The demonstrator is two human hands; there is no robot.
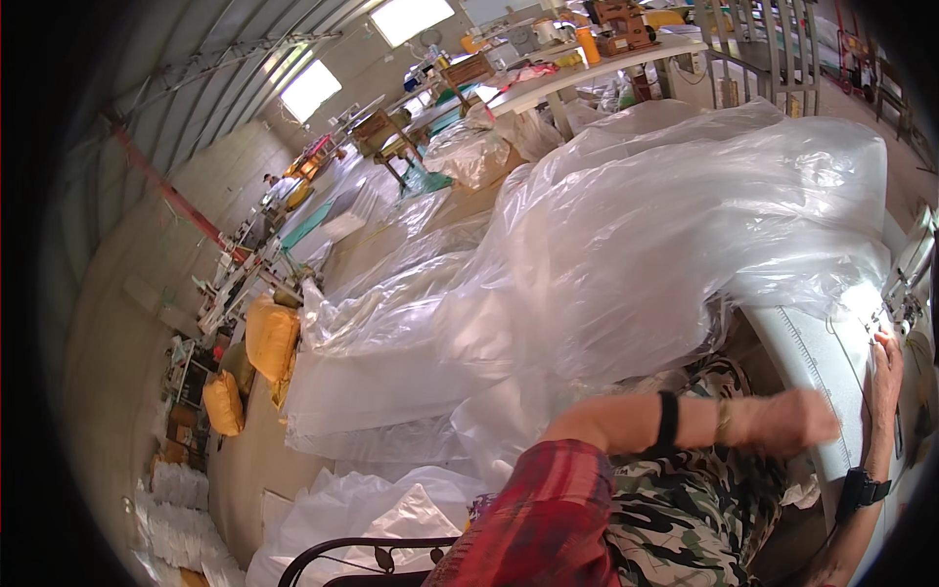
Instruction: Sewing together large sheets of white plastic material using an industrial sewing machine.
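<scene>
A large clear plastic sheet (626, 245) lies in loose folds from the middle of the view to a sewing machine (912, 279) at the right edge. Beside the machine's bright lamp, my right hand (886, 370) is at the sheet's edge, fingers closed together on it; glare hides the exact grip. My left hand (794, 421) hangs over the front of the pale machine table (802, 357), left of the right hand and apart from it. Motion smears its fingers, so what they hold, if anything, does not show.
More plastic film (372, 519) is heaped low at left, by a black metal chair back (367, 543). Yellow stuffed sacks (272, 338) stand on the left. Farther back are a white worktable (606, 64), a wooden stool (380, 132) and a person (284, 184).
</scene>
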